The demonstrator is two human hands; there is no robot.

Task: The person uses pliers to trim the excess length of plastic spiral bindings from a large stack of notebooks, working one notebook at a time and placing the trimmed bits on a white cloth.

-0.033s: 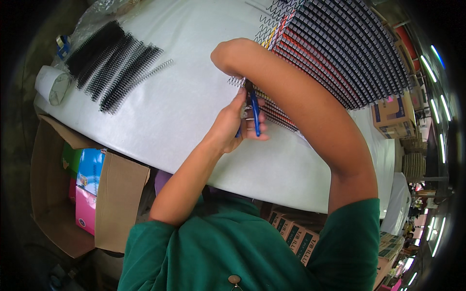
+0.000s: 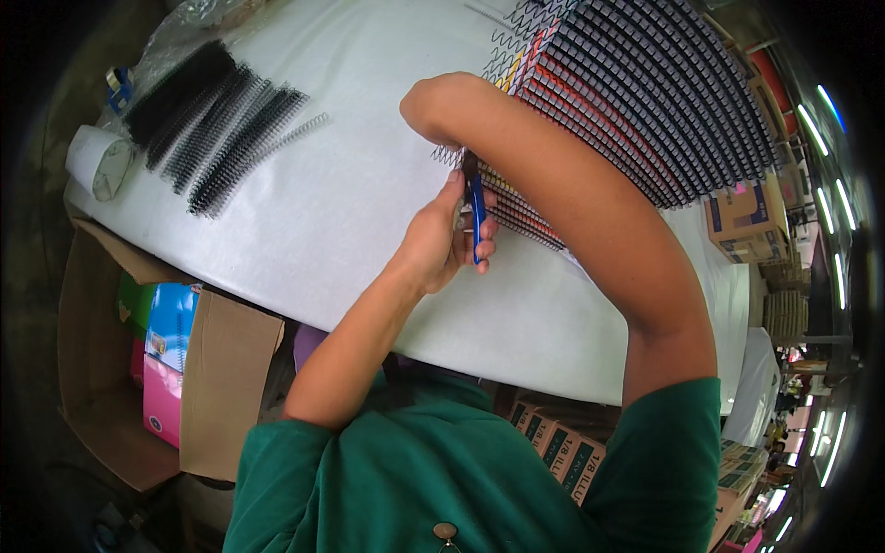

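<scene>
The right forearm [image 2: 590, 198] hides part of the spiral-bound stack [image 2: 659, 97], cropped above.

The table [image 2: 350, 203] was white, I saw, and on it lay black wire coils [image 2: 217, 124] and coil-bound spines [image 2: 664, 101] ribbed black and grey, streaked with red; over it, the pliers [image 2: 477, 217] showed bright blue; beside it, a brown carton [image 2: 229, 392] held blue, pink and green covers [image 2: 171, 324]

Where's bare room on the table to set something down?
Bare: the white tabletop between the loose black coils and the left hand; also the near strip between the left forearm and right arm. Crowded: the far right, under spiral-bound stacks, and around the blue-handled tool.
</scene>
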